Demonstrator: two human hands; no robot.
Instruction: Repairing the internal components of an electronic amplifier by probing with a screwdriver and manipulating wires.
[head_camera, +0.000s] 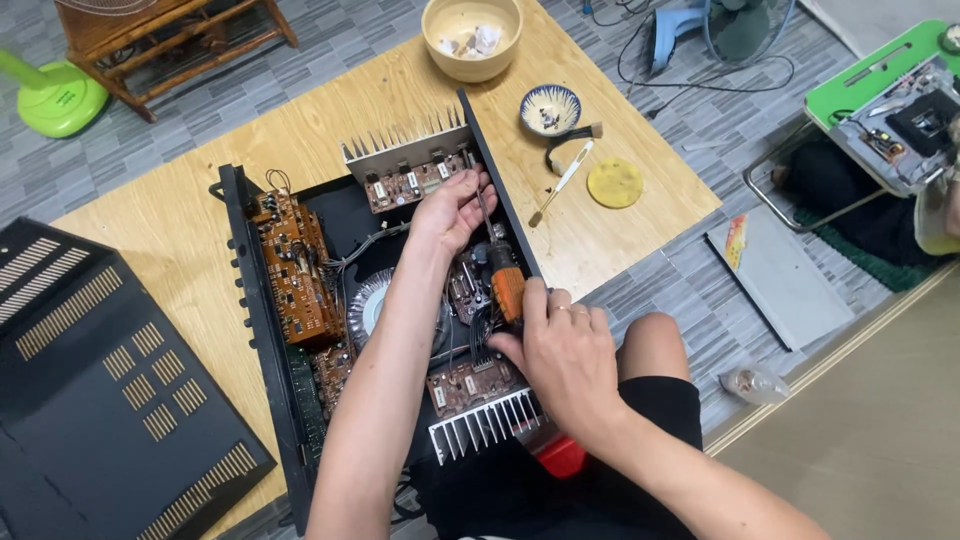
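Orange-handled screwdriver (507, 285) clamped in right hand (565, 355); left hand (452, 212) pinches its shaft. Slip risks gouging brown circuit boards (412, 181).

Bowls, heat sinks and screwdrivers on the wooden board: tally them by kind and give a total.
Bowls: 2, a large cream bowl and a small blue patterned bowl.
Heat sinks: 2, a far heat sink and a near heat sink.
Screwdrivers: 1, an orange-handled screwdriver gripped by the right hand, the left hand by its shaft.
Total: 5
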